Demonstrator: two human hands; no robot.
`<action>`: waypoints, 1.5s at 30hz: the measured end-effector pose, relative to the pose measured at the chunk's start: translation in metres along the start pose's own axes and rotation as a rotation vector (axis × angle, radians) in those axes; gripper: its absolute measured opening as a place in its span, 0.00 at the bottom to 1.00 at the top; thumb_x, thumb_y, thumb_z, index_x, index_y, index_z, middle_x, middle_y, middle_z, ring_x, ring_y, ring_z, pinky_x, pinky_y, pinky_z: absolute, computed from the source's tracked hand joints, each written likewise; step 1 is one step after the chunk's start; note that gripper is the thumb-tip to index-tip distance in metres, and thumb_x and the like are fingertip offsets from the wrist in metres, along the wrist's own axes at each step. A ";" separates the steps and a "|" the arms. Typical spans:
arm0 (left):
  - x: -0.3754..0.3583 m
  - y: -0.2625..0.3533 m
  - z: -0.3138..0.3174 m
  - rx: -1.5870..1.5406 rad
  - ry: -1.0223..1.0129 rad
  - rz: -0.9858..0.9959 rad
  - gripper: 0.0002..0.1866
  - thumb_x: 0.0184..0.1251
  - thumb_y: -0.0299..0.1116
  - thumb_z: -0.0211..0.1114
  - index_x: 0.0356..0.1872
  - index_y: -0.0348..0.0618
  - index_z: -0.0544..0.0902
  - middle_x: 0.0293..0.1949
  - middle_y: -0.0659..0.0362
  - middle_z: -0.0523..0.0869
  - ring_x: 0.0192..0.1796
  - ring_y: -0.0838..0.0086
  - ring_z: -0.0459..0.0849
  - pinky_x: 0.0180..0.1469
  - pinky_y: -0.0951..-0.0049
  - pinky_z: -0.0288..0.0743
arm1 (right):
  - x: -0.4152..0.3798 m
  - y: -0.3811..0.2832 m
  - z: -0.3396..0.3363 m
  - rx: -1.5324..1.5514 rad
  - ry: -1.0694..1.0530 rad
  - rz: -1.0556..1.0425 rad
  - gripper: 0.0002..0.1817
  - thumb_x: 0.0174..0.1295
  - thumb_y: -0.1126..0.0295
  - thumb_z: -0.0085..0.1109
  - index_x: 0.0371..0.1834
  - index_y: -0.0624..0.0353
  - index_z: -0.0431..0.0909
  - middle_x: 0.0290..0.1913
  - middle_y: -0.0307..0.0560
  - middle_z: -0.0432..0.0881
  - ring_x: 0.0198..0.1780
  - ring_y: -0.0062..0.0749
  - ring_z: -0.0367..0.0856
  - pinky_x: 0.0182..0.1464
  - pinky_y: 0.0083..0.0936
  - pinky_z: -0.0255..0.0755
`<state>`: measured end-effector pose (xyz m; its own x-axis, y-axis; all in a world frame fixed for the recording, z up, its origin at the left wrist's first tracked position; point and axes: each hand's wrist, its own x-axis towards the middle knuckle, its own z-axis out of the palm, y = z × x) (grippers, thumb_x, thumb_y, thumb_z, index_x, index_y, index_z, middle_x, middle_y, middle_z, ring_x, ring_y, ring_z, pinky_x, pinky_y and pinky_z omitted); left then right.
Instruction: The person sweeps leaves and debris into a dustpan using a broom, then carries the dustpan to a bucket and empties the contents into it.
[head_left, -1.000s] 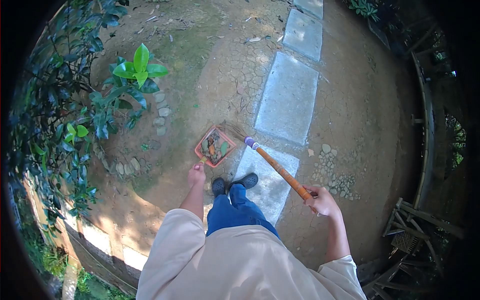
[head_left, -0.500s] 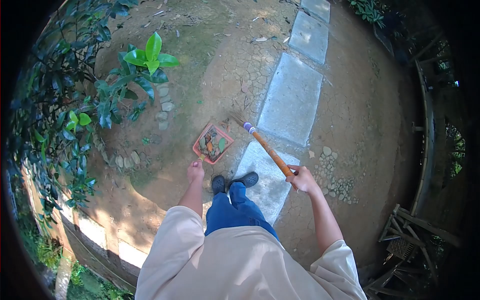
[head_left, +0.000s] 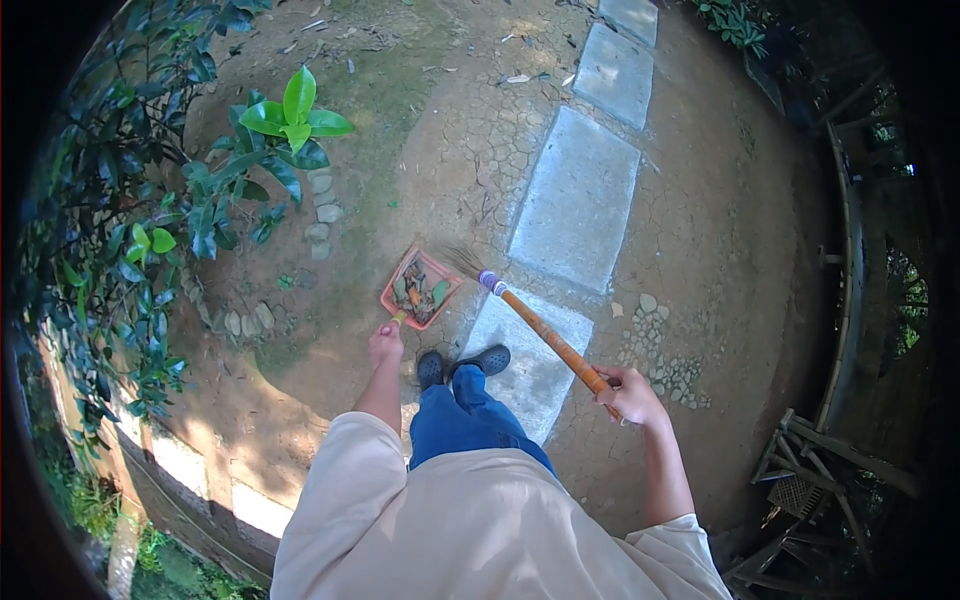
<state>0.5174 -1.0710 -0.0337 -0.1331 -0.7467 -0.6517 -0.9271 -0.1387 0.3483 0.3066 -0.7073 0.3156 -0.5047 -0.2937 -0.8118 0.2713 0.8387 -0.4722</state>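
Observation:
My left hand (head_left: 386,343) is closed round the short handle of a pinkish-red dustpan (head_left: 389,292) low over the bare soil. Dry leaves and a green leaf (head_left: 438,291) lie inside the pan. My right hand (head_left: 632,394) grips the upper end of a broom (head_left: 545,335) with an orange-brown stick and a purple-white binding. Its bristles (head_left: 462,262) point down to the left, right by the dustpan's far right rim. My feet, in dark clogs (head_left: 484,361), stand between the two hands, one on a slab.
Concrete slabs (head_left: 575,195) form a path running away from me over cracked soil. A leafy shrub (head_left: 210,200) fills the left side. Pebbles (head_left: 665,350) are set in the ground at right, near a wooden structure (head_left: 815,465). Scattered dry leaves (head_left: 518,79) lie farther off.
My right hand has moved right and slightly down, with the broom. Its bristles have shifted down and left, closer to the dustpan. The dustpan stays nearly in place.

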 end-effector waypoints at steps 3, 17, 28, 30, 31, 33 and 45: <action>-0.004 0.000 0.002 -0.042 0.051 0.003 0.29 0.64 0.58 0.61 0.58 0.48 0.83 0.56 0.46 0.84 0.60 0.51 0.81 0.62 0.57 0.74 | 0.004 0.005 -0.003 0.028 0.039 -0.013 0.35 0.47 0.71 0.67 0.64 0.68 0.76 0.29 0.50 0.85 0.18 0.25 0.77 0.22 0.26 0.71; 0.007 0.038 0.017 -0.184 0.080 0.027 0.23 0.60 0.55 0.68 0.45 0.49 0.87 0.44 0.49 0.89 0.49 0.56 0.86 0.53 0.60 0.76 | 0.029 0.024 -0.037 0.146 0.130 -0.033 0.37 0.47 0.76 0.63 0.67 0.70 0.72 0.29 0.48 0.82 0.18 0.24 0.74 0.20 0.24 0.67; -0.010 0.129 0.013 -0.270 0.073 -0.006 0.21 0.59 0.48 0.72 0.46 0.44 0.87 0.44 0.51 0.88 0.46 0.62 0.85 0.51 0.62 0.74 | 0.071 0.008 -0.066 0.181 0.192 -0.061 0.36 0.48 0.75 0.64 0.66 0.72 0.73 0.28 0.50 0.83 0.17 0.25 0.76 0.21 0.27 0.70; -0.005 0.138 0.015 -0.327 0.030 0.014 0.20 0.59 0.48 0.72 0.44 0.43 0.87 0.43 0.50 0.88 0.46 0.61 0.85 0.51 0.62 0.73 | 0.079 0.004 -0.070 0.184 0.207 -0.064 0.36 0.48 0.75 0.64 0.66 0.72 0.73 0.27 0.49 0.82 0.17 0.25 0.75 0.21 0.27 0.70; -0.002 0.142 0.016 -0.355 0.008 0.022 0.20 0.59 0.47 0.72 0.44 0.42 0.86 0.42 0.50 0.88 0.46 0.61 0.85 0.51 0.62 0.73 | 0.086 0.005 -0.072 0.182 0.212 -0.071 0.36 0.48 0.75 0.64 0.66 0.72 0.72 0.27 0.49 0.82 0.18 0.25 0.75 0.21 0.27 0.70; -0.002 0.155 0.015 -0.332 0.044 -0.011 0.15 0.59 0.41 0.71 0.40 0.40 0.87 0.38 0.55 0.88 0.42 0.70 0.83 0.49 0.66 0.73 | 0.095 0.003 -0.075 0.190 0.215 -0.074 0.36 0.48 0.75 0.64 0.66 0.72 0.72 0.26 0.49 0.82 0.18 0.25 0.76 0.21 0.26 0.70; 0.032 0.180 0.015 -0.191 0.061 0.041 0.20 0.64 0.51 0.65 0.43 0.45 0.85 0.44 0.46 0.87 0.48 0.52 0.84 0.52 0.57 0.73 | 0.144 -0.051 -0.093 0.115 0.236 0.017 0.35 0.49 0.73 0.64 0.66 0.68 0.74 0.26 0.50 0.84 0.19 0.28 0.79 0.25 0.28 0.73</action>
<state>0.3407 -1.1097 -0.0019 -0.1426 -0.7914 -0.5944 -0.8371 -0.2240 0.4990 0.1439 -0.7498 0.2554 -0.6729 -0.1533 -0.7237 0.3659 0.7812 -0.5058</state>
